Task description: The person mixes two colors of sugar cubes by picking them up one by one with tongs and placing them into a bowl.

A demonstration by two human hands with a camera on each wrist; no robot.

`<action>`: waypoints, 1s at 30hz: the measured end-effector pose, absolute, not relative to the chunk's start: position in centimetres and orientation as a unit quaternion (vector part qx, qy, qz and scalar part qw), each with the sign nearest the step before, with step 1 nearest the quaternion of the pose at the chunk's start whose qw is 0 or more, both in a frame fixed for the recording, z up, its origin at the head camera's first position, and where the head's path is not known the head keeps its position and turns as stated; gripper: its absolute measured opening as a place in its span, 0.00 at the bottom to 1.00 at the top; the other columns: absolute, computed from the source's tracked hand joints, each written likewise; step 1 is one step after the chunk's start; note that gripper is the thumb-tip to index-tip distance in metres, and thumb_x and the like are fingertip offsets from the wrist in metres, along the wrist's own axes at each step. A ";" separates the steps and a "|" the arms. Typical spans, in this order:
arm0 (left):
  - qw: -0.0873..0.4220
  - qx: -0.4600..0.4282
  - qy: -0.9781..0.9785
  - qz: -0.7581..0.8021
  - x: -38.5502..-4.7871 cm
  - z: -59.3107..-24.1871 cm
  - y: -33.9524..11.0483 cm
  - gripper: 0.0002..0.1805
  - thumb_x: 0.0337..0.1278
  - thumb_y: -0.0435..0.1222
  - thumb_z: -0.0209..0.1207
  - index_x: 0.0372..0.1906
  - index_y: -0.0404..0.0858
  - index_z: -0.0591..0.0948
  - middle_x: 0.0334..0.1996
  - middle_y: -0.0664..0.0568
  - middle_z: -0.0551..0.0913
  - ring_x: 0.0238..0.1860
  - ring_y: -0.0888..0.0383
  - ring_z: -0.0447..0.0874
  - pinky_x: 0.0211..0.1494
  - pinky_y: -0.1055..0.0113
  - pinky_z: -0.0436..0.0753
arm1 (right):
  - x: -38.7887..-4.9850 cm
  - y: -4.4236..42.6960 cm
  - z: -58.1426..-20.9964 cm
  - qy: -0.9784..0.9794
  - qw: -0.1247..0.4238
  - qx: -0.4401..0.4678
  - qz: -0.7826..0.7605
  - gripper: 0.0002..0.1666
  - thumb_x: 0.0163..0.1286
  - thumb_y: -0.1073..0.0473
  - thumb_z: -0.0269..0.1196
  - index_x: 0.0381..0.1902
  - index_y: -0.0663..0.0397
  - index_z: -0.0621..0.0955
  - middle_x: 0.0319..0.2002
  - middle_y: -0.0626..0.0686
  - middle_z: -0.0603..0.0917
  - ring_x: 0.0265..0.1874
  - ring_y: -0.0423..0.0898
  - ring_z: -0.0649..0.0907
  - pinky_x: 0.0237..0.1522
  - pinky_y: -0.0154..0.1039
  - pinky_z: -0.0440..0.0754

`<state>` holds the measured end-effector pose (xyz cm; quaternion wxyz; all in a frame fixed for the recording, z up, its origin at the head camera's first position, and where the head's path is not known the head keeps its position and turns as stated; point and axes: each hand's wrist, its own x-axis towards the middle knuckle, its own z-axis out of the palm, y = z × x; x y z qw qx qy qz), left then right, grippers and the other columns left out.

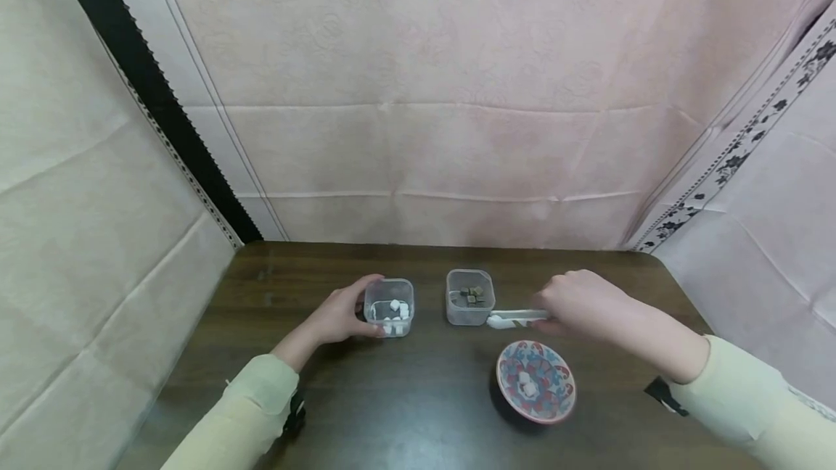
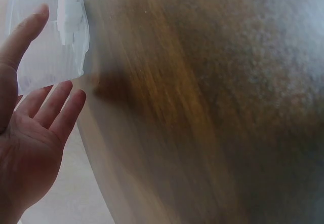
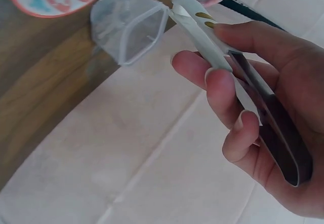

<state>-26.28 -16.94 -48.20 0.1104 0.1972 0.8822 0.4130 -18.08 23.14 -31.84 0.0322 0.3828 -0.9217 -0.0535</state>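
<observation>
My left hand (image 1: 344, 312) grips a clear plastic container (image 1: 370, 303) by its left side, thumb at the near corner and fingers at the far one. Several small white cubes (image 1: 395, 306) lie inside it. In my right hand (image 1: 578, 301) is a pair of tongs (image 3: 243, 77), with white ends and a dark metal handle, squeezed between thumb and fingers. The white tips of the tongs point left, close beside a second clear container (image 1: 455, 318) holding several small greenish-brown cubes (image 1: 472, 294). Whether anything is between the tips I cannot tell.
A red-and-blue patterned bowl (image 1: 551, 405) with a few white pieces (image 1: 527, 384) in it stands nearer me, below the right hand. Everything rests on a dark brown wooden table (image 1: 418, 412). Pale cloth (image 1: 424, 151) hangs behind the table and at both sides.
</observation>
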 end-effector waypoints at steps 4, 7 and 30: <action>0.115 0.194 0.882 0.414 -26.3 -48.2 -16.9 0.53 0.51 0.38 0.82 0.81 0.46 0.66 0.72 0.41 0.76 0.70 0.40 0.78 0.70 0.44 0.80 | -17.2 24.7 -32.6 -0.927 0.016 0.373 -0.032 0.22 0.62 0.52 0.78 0.19 0.38 0.76 0.17 0.33 0.67 0.18 0.32 0.62 0.19 0.34 0.63; 0.117 0.194 0.880 0.417 -26.3 -48.2 -16.8 0.53 0.52 0.38 0.82 0.81 0.46 0.66 0.72 0.42 0.76 0.71 0.40 0.77 0.70 0.44 0.80 | -16.7 25.6 -33.1 -0.933 0.001 0.360 -0.021 0.22 0.64 0.51 0.78 0.19 0.37 0.75 0.17 0.33 0.64 0.18 0.32 0.61 0.20 0.34 0.61; 0.115 0.192 0.886 0.406 -26.2 -48.0 -16.8 0.53 0.53 0.39 0.82 0.81 0.44 0.65 0.72 0.39 0.76 0.70 0.38 0.78 0.70 0.43 0.80 | -15.5 26.6 -36.5 -0.942 -0.049 0.323 -0.075 0.17 0.57 0.51 0.83 0.20 0.43 0.83 0.18 0.40 0.79 0.17 0.36 0.68 0.21 0.38 0.70</action>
